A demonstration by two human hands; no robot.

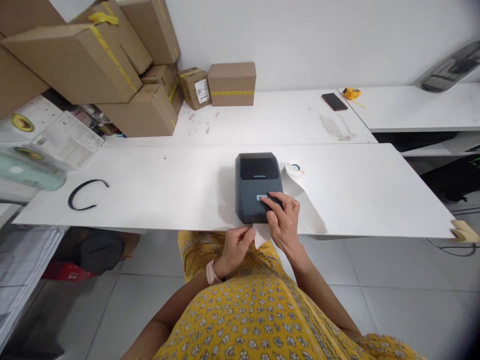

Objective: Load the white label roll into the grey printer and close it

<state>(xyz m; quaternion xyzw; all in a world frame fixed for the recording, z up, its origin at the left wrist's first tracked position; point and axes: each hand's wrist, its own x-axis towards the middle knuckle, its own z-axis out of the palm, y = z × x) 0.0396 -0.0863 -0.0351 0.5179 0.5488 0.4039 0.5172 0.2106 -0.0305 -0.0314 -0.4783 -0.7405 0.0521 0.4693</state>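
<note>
A dark grey label printer (pixel 255 185) sits near the front edge of the white table (pixel 168 185). My right hand (pixel 283 217) rests on the printer's front right corner, index finger stretched onto its light blue button (pixel 261 197). My left hand (pixel 236 247) is at the table edge just below the printer, fingers pinched on a white strip of label paper (pixel 258 234) coming from the printer's front. A small roll of white labels (pixel 294 168) lies right of the printer, with white paper trailing toward me.
Cardboard boxes (pixel 112 65) are stacked at the back left, two smaller ones (pixel 231 82) by the wall. A black curved band (pixel 84 194) lies at the left. A phone (pixel 334 101) and yellow tape measure (pixel 351 93) lie at the back right.
</note>
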